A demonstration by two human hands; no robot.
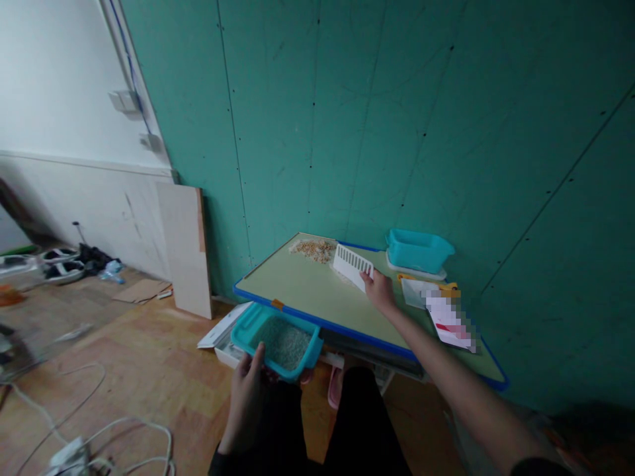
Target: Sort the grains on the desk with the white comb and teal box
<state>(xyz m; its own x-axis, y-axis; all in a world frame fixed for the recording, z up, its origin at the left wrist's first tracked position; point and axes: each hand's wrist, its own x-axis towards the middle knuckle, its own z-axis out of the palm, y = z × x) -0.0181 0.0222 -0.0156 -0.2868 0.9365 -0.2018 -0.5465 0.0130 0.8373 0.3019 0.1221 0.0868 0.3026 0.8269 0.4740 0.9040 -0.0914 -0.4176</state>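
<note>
My left hand (248,373) grips the near edge of a turquoise plastic container (239,336), its thumb over the rim. Grey-green granules (285,342) lie inside it. The container is held below the table's front edge, above my lap. My right hand (380,291) is closed on the end of a white slotted plastic plate (354,266), which stands on edge on the tabletop (307,291). Just left of the plate, a heap of tan and pale grains (316,249) is spread near the table's back corner. Some pale powder shows beneath the plate.
A second turquoise container (419,252) sits on a white lid at the back right. Nearby lie a yellow-edged packet (413,291) and a partly blurred phone-like item (450,322). A green wall (347,119) stands behind the table. Cables (124,423) cross the floor at left.
</note>
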